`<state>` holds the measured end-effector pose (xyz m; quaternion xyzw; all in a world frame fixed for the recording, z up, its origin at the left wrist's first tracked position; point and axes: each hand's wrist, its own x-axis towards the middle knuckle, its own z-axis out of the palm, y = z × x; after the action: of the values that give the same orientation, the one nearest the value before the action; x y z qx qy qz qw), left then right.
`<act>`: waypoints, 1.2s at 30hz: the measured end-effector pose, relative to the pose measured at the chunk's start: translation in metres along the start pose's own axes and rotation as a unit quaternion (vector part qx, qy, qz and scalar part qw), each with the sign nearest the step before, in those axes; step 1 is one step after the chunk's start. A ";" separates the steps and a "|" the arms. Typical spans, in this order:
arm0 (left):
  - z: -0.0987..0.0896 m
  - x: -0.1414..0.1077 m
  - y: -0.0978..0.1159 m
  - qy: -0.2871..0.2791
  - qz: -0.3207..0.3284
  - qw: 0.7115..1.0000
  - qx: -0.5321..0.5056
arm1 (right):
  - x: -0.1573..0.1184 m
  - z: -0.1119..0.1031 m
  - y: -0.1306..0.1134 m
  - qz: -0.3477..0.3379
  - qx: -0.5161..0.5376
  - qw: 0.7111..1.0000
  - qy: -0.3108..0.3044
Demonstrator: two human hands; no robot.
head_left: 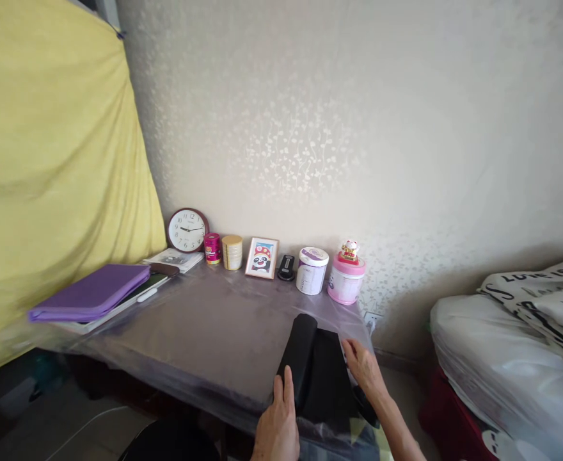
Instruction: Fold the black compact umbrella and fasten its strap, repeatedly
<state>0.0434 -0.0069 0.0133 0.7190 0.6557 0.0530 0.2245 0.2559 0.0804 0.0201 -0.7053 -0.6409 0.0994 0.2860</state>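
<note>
A plastic-covered table (190,326) runs across my view, with a black cloth (324,378) lying at its near edge, one side raised in a thick fold. My left hand (276,426) is open, fingers against that fold, not gripping. My right hand (364,368) is open at the cloth's right edge, no clear grip. A purple folder (89,293), pink canister (346,283) and wall clock (188,230) sit beyond.

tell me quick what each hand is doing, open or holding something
left hand: open, fingers upright against the black folded cloth, not gripping it
right hand: open, fingers at the cloth's right edge, no clear grip
</note>
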 end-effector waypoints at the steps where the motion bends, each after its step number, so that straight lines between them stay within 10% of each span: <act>1: -0.002 -0.001 0.001 0.002 0.002 1.000 0.003 | -0.007 0.000 -0.001 0.001 0.009 1.000 -0.011; 12: -0.001 -0.004 0.002 0.027 0.010 0.999 0.017 | -0.041 0.018 -0.019 -0.004 0.008 1.000 -0.027; 22: -0.005 -0.006 0.005 0.026 0.017 0.999 0.022 | -0.017 0.031 -0.078 -0.010 0.187 0.982 -0.037; 36: 0.007 0.004 -0.001 0.037 0.022 0.998 0.044 | 0.002 0.071 -0.101 0.019 0.172 0.976 -0.133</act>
<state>0.0459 -0.0047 0.0062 0.7403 0.6489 0.0551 0.1670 0.1351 0.1036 0.0162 -0.6382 -0.6328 0.3069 0.3133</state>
